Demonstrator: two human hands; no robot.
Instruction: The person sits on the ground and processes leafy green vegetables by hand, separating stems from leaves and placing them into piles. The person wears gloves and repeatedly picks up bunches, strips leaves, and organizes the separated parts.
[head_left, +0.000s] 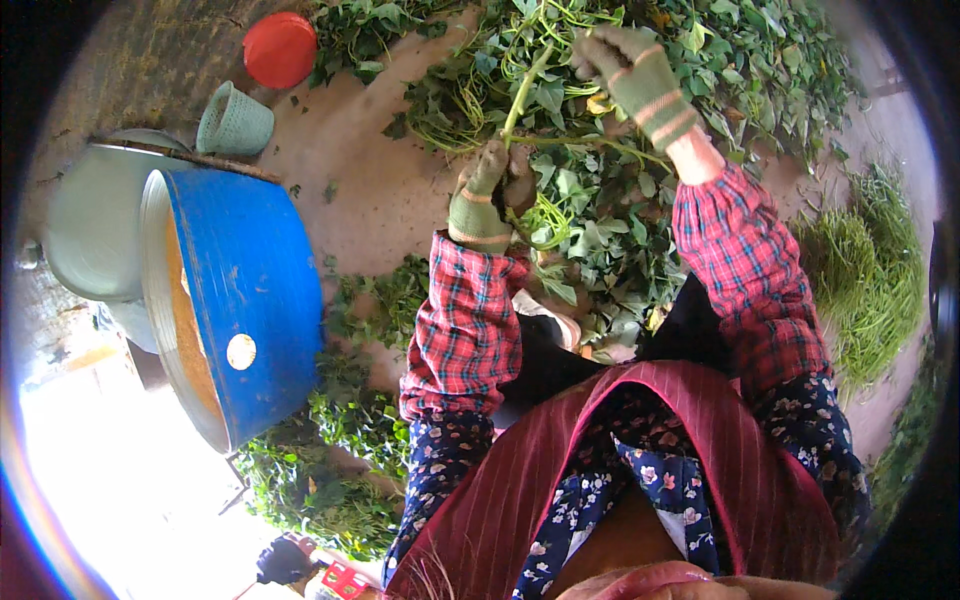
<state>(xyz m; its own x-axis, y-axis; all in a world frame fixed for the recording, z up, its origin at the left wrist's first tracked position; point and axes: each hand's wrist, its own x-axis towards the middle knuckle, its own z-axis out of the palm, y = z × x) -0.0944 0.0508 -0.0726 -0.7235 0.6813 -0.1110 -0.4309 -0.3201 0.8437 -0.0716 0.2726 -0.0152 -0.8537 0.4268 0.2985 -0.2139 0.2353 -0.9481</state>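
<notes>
My left hand (481, 199), in a green knit glove with pale stripes, is closed around a thick pale-green plant stem (527, 94) that points up and away. Another thin vine runs from the same grip towards the right. A cluster of light-green thin stalks (551, 225) shows just below that hand. My right hand (636, 84), gloved alike, hovers over the heap of leafy vines (739, 71). Its fingers are bent, and whether they pinch anything is not visible. More cut leafy greens (600, 217) lie on the ground before me, between my legs.
A large blue drum (251, 277) lies at the left, its mouth facing left. Near it are a grey-green round container (101, 217), a teal woven basket (236, 120) and a red round plastic item (280, 49). Thin green stalks (874, 277) are piled at right, and leafy plants (322, 480) at lower left.
</notes>
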